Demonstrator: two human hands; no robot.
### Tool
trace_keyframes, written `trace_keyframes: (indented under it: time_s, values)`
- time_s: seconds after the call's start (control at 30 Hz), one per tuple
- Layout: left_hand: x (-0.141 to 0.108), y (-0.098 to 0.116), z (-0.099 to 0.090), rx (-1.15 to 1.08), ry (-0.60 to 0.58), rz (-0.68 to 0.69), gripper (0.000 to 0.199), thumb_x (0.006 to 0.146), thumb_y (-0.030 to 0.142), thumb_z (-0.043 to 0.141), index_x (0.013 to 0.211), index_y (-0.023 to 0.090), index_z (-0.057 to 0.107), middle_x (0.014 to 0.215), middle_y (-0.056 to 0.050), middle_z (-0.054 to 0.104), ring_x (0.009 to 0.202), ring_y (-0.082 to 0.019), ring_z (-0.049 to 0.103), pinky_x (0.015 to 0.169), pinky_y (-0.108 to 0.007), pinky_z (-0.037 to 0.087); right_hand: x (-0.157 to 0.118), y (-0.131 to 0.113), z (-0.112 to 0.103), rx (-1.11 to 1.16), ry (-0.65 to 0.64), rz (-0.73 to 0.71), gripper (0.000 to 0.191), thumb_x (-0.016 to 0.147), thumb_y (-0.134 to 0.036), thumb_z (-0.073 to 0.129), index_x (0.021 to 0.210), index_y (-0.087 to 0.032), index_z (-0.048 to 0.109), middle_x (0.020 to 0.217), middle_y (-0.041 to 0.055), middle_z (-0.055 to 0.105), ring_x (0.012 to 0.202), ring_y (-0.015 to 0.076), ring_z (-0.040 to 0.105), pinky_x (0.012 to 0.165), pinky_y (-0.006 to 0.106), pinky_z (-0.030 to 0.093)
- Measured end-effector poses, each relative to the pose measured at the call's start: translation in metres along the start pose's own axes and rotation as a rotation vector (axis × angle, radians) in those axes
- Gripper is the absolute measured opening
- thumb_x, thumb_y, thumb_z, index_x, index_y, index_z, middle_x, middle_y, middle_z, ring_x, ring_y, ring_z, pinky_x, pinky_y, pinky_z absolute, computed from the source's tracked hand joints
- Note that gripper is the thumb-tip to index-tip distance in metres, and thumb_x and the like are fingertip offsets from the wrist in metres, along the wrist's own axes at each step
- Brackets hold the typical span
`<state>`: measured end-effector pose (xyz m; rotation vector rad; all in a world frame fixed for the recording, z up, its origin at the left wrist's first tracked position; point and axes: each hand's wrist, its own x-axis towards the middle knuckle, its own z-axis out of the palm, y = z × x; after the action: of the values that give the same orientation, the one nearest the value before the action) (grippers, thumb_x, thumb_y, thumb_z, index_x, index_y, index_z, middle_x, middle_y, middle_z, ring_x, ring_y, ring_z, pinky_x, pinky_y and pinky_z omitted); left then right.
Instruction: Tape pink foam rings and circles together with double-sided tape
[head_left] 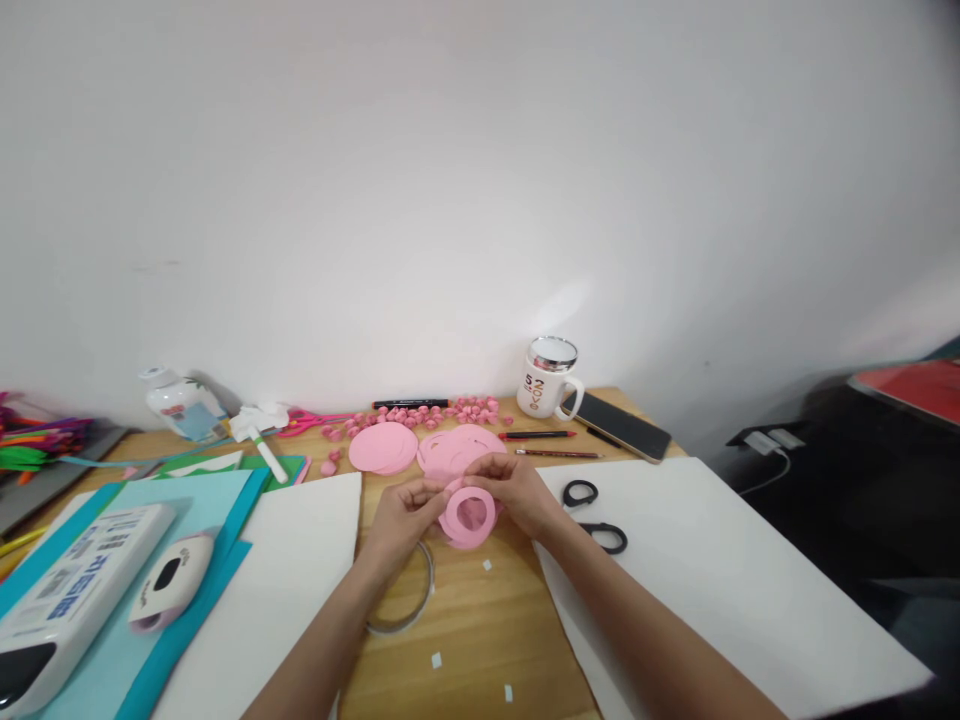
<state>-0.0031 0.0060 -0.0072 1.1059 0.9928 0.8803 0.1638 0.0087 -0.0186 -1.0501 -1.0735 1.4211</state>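
Both of my hands are together over the middle of the table, pinching a pink paper ring from its two sides. My left hand has thumb and fingers closed on its left edge. At the upper right edge, the fingers of my right hand are closed on the paper. Just beyond my hands lie pink paper pieces with curved cuts and a stack of pink paper circles. A roll of tape lies by my left wrist. Scissors with black handles lie beyond my right forearm.
Small rolled pink paper buds lie along the wall beside a black marker. At the back right are a white mug, a phone and pencils. White sheets flank my arms; teal paper lies left.
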Motion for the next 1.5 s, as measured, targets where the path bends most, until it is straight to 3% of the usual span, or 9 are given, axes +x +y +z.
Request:
trace_keyframes:
  time_s: [0.33,0.67,0.87,1.3,1.5]
  values:
    - [-0.0014,0.003,0.0015,-0.001,0.0,-0.006,0.032,0.057,0.036,0.074,0.077,0.011,0.068,0.061,-0.005,0.068,0.048,-0.012,0.057,0.048,-0.022,0.047,-0.0021,-0.0034,-0.0005,-0.028,-0.066,0.003,0.028,0.059,-0.038,0.07,0.078,-0.016,0.069,0.078,0.0042,0.069,0.063,0.0144,0.059,0.06,0.026,0.044]
    - [0.0002,-0.0012,-0.0002,-0.007,0.008,-0.004,0.035,0.057,0.038,0.073,0.079,0.01,0.068,0.061,-0.005,0.068,0.048,-0.013,0.058,0.048,-0.024,0.049,0.0009,0.0022,-0.0019,0.029,-0.03,0.01,0.027,0.053,-0.033,0.076,0.069,-0.015,0.065,0.062,-0.0009,0.063,0.052,0.0096,0.053,0.053,0.023,0.041]
    - [-0.0009,0.0023,0.001,-0.022,-0.006,0.003,0.031,0.058,0.033,0.074,0.077,0.01,0.067,0.062,-0.005,0.068,0.047,-0.012,0.058,0.048,-0.024,0.05,-0.0012,-0.0017,-0.0008,0.0,-0.06,0.006,0.022,0.061,-0.035,0.07,0.074,-0.016,0.068,0.071,0.0013,0.067,0.058,0.0112,0.055,0.058,0.024,0.042]
    - [-0.0007,-0.0004,0.0007,-0.025,0.008,-0.011,0.032,0.059,0.035,0.073,0.078,0.01,0.067,0.059,-0.003,0.066,0.048,-0.012,0.058,0.048,-0.023,0.05,-0.0009,0.0005,-0.0005,0.015,-0.037,0.016,0.029,0.052,-0.034,0.076,0.067,-0.013,0.064,0.061,-0.0008,0.062,0.051,0.0086,0.051,0.051,0.022,0.04]
    - [-0.0001,0.0007,0.0003,-0.002,-0.008,0.032,0.03,0.059,0.032,0.073,0.079,0.01,0.067,0.061,-0.004,0.068,0.046,-0.011,0.057,0.047,-0.022,0.049,0.0001,0.0005,-0.0018,-0.004,-0.051,0.034,0.029,0.058,-0.039,0.07,0.075,-0.016,0.069,0.071,0.0026,0.067,0.058,0.0119,0.056,0.058,0.026,0.043]
